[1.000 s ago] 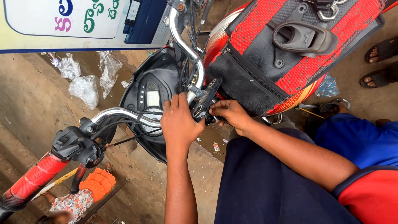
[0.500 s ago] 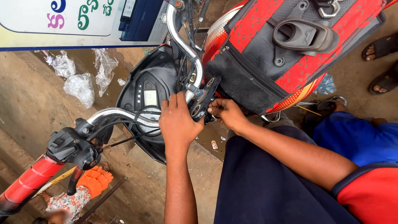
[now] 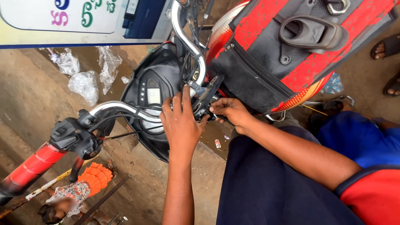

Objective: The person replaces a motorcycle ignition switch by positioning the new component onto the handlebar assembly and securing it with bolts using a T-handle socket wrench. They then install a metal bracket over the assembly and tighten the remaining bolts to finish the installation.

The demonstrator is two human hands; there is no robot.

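**Head view: both hands at the handlebar clamp of a motorcycle**

Head camera looks straight down. Landmark: the black handlebar clamp (image 3: 207, 98) at the centre of the chrome handlebar (image 3: 125, 109).

Left hand (image 3: 181, 125): palm down, just left of the clamp, resting on the bar where it meets the instrument panel (image 3: 152, 98). Fingers lie together and extended, tips against the clamp; not wrapped round anything that I can see. Judgement: it steadies the bar while the other hand works.

Right hand (image 3: 231, 113): just right of and below the clamp. Fingers pinched narrow against the clamp's underside. Whether a small part or tool sits in the pinch I cannot tell; the fingertips hide it.

Around the clamp:
- Red and black tank bag (image 3: 291, 54), to the right and above, strapped over the fuel tank.
- Black switch cluster (image 3: 75, 135) and red grip (image 3: 31, 164), far left along the bar.
- Orange frilled cloth (image 3: 96, 177), lower left on the ground.
- Crumpled clear plastic bags (image 3: 85, 85), upper left on the ground.

Counts: hands of the wearer 2; handlebars 1; instrument panels 1; plastic bags roughly 3; sandalled feet (image 3: 385, 46) of another person 2, at the far right edge.
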